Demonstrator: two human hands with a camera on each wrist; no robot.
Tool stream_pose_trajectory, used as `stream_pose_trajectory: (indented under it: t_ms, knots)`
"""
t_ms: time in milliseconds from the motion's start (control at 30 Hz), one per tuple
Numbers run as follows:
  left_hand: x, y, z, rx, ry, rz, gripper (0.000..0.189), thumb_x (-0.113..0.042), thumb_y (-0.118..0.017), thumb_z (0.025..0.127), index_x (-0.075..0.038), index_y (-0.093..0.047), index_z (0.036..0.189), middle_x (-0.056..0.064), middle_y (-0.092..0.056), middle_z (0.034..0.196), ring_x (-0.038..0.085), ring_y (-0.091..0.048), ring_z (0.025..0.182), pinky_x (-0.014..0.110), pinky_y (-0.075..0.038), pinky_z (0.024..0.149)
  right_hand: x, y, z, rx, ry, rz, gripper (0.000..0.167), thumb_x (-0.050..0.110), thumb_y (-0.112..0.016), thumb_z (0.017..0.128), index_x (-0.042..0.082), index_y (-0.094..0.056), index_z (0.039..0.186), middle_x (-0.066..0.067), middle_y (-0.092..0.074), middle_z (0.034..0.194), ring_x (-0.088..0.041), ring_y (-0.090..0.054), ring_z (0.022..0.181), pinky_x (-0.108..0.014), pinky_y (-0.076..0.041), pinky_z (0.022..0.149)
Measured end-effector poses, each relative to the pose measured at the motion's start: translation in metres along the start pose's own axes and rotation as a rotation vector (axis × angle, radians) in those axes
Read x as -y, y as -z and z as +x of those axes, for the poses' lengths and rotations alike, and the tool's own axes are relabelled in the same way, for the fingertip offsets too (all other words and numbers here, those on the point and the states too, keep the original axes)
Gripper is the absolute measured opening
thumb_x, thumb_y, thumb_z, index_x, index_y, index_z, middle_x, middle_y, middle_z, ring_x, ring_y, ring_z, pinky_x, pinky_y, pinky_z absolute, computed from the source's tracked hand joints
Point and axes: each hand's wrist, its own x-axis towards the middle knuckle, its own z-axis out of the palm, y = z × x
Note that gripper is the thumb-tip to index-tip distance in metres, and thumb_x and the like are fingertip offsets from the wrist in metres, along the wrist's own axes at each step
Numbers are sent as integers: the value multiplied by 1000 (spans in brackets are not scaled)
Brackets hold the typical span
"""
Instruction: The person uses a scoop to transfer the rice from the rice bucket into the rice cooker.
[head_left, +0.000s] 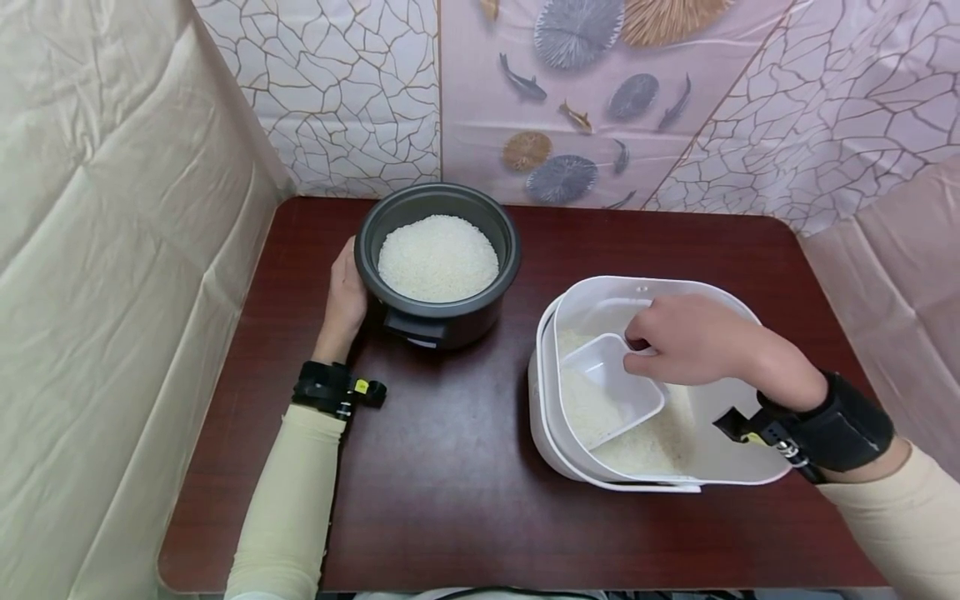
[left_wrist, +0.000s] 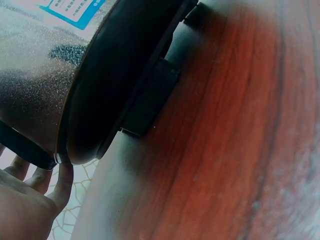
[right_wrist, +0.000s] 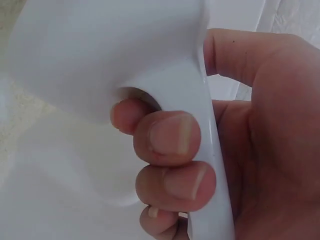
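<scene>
My right hand [head_left: 693,337] curls its fingers round the handle [right_wrist: 212,200] of a white plastic scoop [head_left: 633,390]. The scoop lies tilted inside a white rice bin [head_left: 720,462], with some rice in it and loose rice [head_left: 660,446] around it. At the left, a dark rice cooker pot [head_left: 441,321] stands uncovered, white rice [head_left: 438,258] heaped inside. Against its left side rests my left hand [head_left: 347,292]. In the left wrist view, fairly straight fingers [left_wrist: 61,187] touch the cooker's edge near a black handle [left_wrist: 25,147].
Both containers stand on a dark red-brown wooden table [head_left: 442,467]. A patterned cloth [head_left: 570,108] hangs behind it, and a pale cloth [head_left: 112,292] runs along the left side. The bin's carrying handle [head_left: 637,487] hangs down at its front.
</scene>
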Motion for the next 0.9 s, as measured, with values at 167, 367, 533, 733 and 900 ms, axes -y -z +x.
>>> stream_pose_trajectory:
  t_ms: [167, 367, 533, 733, 900]
  knots:
    - [-1, -1, -1, 3, -5, 0, 44, -25, -33, 118, -2, -66, 136, 3, -67, 122, 14, -58, 118, 33, -43, 107, -2, 2, -2, 30, -16, 53, 45, 22, -68, 88, 24, -34, 58, 13, -21, 56, -7, -20, 57, -27, -17, 54]
    - [14, 4, 4, -4, -2, 9, 44, -26, -33, 118, -4, -66, 136, 3, -67, 124, 14, -57, 119, 32, -43, 108, -9, 1, -8, 69, -28, 171, 49, 20, -71, 93, 23, -37, 58, 14, -23, 56, -5, -20, 55, -24, -21, 54]
    - [28, 9, 8, -22, 6, 9, 45, -31, -33, 118, -8, -66, 137, 4, -67, 125, 16, -57, 121, 33, -42, 108, -15, -3, -14, 105, -57, 290, 46, 19, -71, 97, 23, -45, 59, 14, -35, 52, -4, -33, 49, -23, -29, 52]
    - [30, 8, 5, -15, 5, 13, 48, -39, -34, 117, -11, -66, 138, 6, -66, 128, 18, -56, 124, 33, -42, 110, -17, -2, -19, 133, -80, 361, 44, 19, -70, 99, 22, -50, 61, 12, -43, 51, -7, -43, 46, -24, -33, 50]
    - [28, 5, 5, -14, -1, 24, 48, -39, -35, 117, -9, -66, 139, 6, -66, 129, 18, -56, 124, 33, -42, 110, -19, 2, -25, 165, -87, 388, 41, 19, -69, 101, 22, -53, 63, 11, -46, 52, -9, -47, 47, -24, -35, 50]
